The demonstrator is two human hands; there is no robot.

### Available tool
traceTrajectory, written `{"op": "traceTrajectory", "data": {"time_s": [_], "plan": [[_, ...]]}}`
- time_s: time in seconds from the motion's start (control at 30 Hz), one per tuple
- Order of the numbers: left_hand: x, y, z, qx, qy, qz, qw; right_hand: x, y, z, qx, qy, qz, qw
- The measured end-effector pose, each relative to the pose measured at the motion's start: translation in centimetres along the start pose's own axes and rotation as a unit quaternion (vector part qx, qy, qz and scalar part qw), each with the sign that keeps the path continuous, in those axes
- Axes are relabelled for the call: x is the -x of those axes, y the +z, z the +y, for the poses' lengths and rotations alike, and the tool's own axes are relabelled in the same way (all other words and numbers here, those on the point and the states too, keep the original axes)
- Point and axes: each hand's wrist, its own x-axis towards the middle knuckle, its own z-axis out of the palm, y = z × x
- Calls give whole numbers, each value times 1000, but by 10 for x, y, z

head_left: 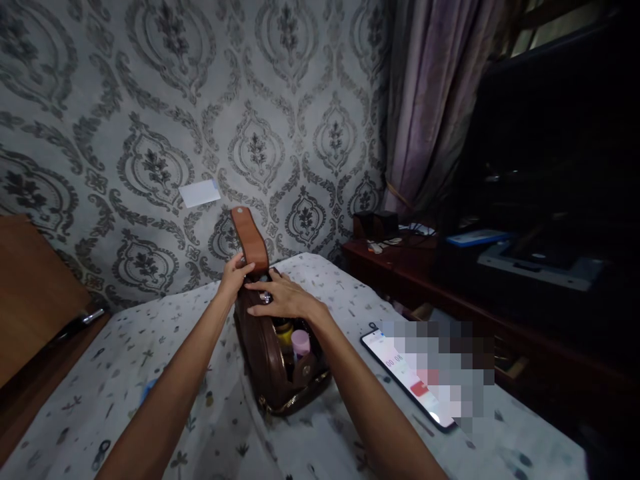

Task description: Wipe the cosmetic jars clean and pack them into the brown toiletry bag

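A dark brown cosmetic bag [257, 340] stands unzipped on the patterned bedsheet. Its tan strap flap [253, 240] points up at the far end, a snap near its tip. My left hand [233, 277] is closed at the base of this flap, gripping the bag's far edge. Across the opening lies my right hand [285, 297], fingers apart, with fingertips on the bag's near-left rim and far end. A shiny ring-like object shows at its fingers. Inside the bag are a pink-capped container [301, 343] and a yellow item [285, 337]; deeper contents are hidden by my right hand and shadow.
A phone [400, 373] with a lit timer screen lies right of the bag, partly blurred out. A dark red desk [380, 267] with an open drawer borders the bed on the right. Brown wooden furniture [40, 287] stands left. Patterned wallpaper [300, 80] rises behind.
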Motion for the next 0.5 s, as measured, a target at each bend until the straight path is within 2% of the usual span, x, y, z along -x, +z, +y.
{"op": "traceTrajectory", "data": {"time_s": [0.23,0.37,0.5], "plan": [[8,7,10,-59,19,-35,997,0,2,2,-3,-8,18,1000],[12,10,10,-100,37,-26,994,0,3,3,-14,-12,27,999],[18,8,7,-129,46,-13,991,3,5,2,-25,-8,78,997]]}}
